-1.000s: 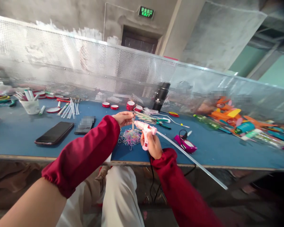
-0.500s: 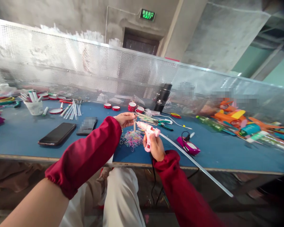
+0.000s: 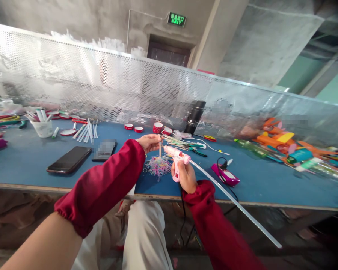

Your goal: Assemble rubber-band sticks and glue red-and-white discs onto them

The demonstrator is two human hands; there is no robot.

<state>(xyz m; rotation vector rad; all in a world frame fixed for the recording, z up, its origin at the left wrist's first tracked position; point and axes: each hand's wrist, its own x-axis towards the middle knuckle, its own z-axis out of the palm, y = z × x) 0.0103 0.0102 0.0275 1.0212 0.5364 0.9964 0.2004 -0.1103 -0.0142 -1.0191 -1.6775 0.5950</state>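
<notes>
Blue surface (image 3: 270,183), worn wooden front edge, cluttered. Left: white cup (image 3: 43,130) of pens, upright; loose white pens (image 3: 86,132) beside it; dark phone (image 3: 69,160) lying flat near the front, dark flat item (image 3: 104,150), partly blurred, next to it. Middle: tangled pile of pastel loops (image 3: 158,166); behind, thin sticks (image 3: 171,141), green-handled pliers (image 3: 198,151), small red-and-white rolls (image 3: 157,128), black bottle (image 3: 195,117) near the mesh panel. Right: purple item (image 3: 224,175), green plastic bottle (image 3: 249,146), orange toy pieces (image 3: 278,141) heaped.
</notes>
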